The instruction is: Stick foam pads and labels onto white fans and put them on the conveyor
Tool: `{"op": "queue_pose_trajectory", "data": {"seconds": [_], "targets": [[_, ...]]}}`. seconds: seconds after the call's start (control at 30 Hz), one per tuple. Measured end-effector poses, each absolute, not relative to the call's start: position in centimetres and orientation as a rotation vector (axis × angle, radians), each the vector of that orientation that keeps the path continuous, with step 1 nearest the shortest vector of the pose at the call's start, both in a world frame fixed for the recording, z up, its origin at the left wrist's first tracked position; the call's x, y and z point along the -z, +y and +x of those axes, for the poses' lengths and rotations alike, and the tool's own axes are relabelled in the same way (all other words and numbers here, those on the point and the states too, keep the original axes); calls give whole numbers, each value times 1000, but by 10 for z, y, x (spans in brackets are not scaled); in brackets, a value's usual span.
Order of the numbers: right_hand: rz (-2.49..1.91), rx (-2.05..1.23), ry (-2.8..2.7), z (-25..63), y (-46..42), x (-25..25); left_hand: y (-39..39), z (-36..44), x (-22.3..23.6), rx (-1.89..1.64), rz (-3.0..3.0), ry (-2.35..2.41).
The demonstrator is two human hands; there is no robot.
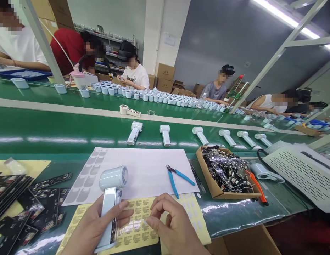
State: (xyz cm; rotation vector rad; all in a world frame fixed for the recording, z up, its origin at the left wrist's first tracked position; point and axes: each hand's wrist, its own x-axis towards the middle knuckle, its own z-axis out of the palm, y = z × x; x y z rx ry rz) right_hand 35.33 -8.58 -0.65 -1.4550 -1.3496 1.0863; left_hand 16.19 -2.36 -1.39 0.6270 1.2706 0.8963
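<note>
Bright ceiling strip light (284,17) glares on the glossy belt (48,134); edges seem warped.

Site: factory assembly line for small handheld fans. A long green conveyor belt (74,134) carries a row of white fan units (165,134) spaced along it, with seated workers (134,74) lined up on the far side behind rows of pale round parts (159,97). Cardboard boxes (166,72) are stacked at the wall; an open box of circuit boards (228,173) and blue cutters (178,175) sit on the near desk.
</note>
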Motion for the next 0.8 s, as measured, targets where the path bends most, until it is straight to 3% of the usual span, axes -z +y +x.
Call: {"op": "queue_pose_trajectory", "data": {"seconds": [0.23,0.33,0.57,0.8], "targets": [[-1749,-918,-1614,368,-89,36,-21,157,21,-813,838,1380],[-1632,-926,-1650,370,-92,41,-22,158,22,-828,840,1375],[-1265,-1247,-1237,363,-91,6,-25,157,13,-822,837,1312],[-1200,-1354,-1305,316,-67,-24,-22,158,-15,-921,449,1193]]}}
